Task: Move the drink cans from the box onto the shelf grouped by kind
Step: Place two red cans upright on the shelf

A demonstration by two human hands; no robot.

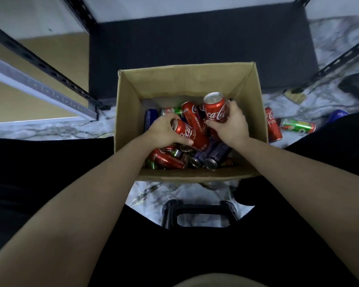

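Note:
An open cardboard box [129, 112] stands on the floor in front of me, filled with loose drink cans: red cola, purple, green and blue ones. My left hand [164, 131] is inside the box, closed around a red cola can [192, 134] that lies tilted. My right hand [231, 125] grips another red cola can [215, 107], held nearly upright above the pile. A third red can [192, 114] lies between them. The dark bottom shelf board [195, 48] lies just behind the box and holds nothing.
Right of the box, a red can [273, 125], a green can [297, 126] and a blue can [336, 117] lie on the marble floor. Black perforated shelf posts [50, 67] rise on both sides. A black stool frame [199, 214] sits between my knees.

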